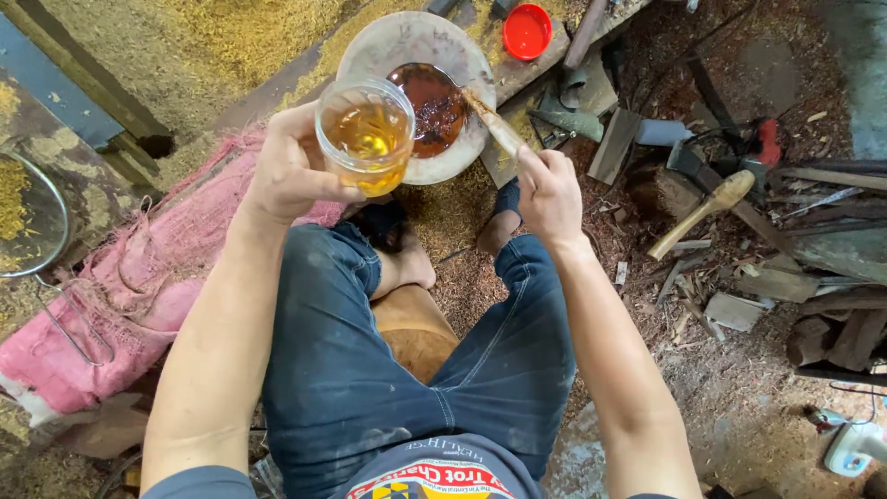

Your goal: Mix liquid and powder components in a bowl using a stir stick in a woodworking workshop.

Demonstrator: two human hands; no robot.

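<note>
1. Your left hand (288, 171) is wrapped around a clear glass (366, 135) of amber liquid, fingers closed on its side, holding it tilted above the near rim of the bowl.
2. Your right hand (549, 192) grips the handle end of a wooden stick (492, 123), fingers pinched shut around it; its far end rests in the dark reddish-brown paste (432, 106).
3. That paste sits in a shallow pale bowl (407, 35), which stands on a plank just past your knees.
4. The glass covers part of the bowl's left edge, so you cannot see the paste beneath it.
5. Just behind the bowl lies a red lid (527, 30).
6. To your left a pink mesh sack (139, 286) is spread over the ground, with a wire sieve (37, 231) at its far edge.
7. To your right, well apart from the bowl, a wooden mallet (702, 211) lies among offcuts and scrap wood.
8. Sawdust (222, 37) covers the ground beyond the bowl and between your feet.
9. Your legs in blue jeans (323, 370) straddle a wooden stool (413, 333).
</note>
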